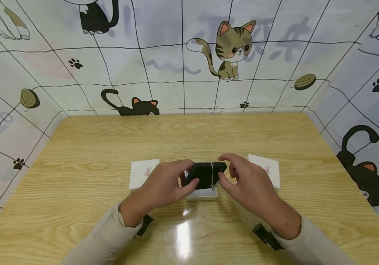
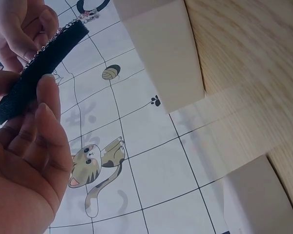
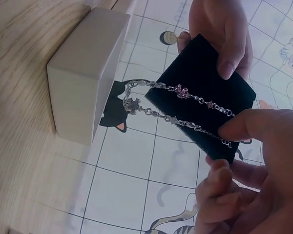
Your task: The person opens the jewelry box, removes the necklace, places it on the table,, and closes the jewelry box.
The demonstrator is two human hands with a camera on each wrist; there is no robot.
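Observation:
My left hand (image 1: 164, 184) grips a black foam pad (image 1: 202, 176) by its left end, thumb on the front face and fingers behind. A silver chain bracelet (image 3: 181, 91) with small star charms and a pink flower charm lies across the pad, its loop hanging past one edge in the right wrist view. At the pad's other end, my right hand (image 1: 252, 184) pinches the bracelet's end, with the thumb over the thin chain and fingers at the pad's edge. Right below the pad stands a white box (image 1: 202, 197), partly hidden by it.
Two white boxes or lids with pink prints flank the hands: a left one (image 1: 139, 172), partly covered by my left hand, and a right one (image 1: 273, 173) behind my right hand. They rest on a wooden table (image 1: 189, 136) ringed by a cat-patterned cloth (image 1: 162, 66).

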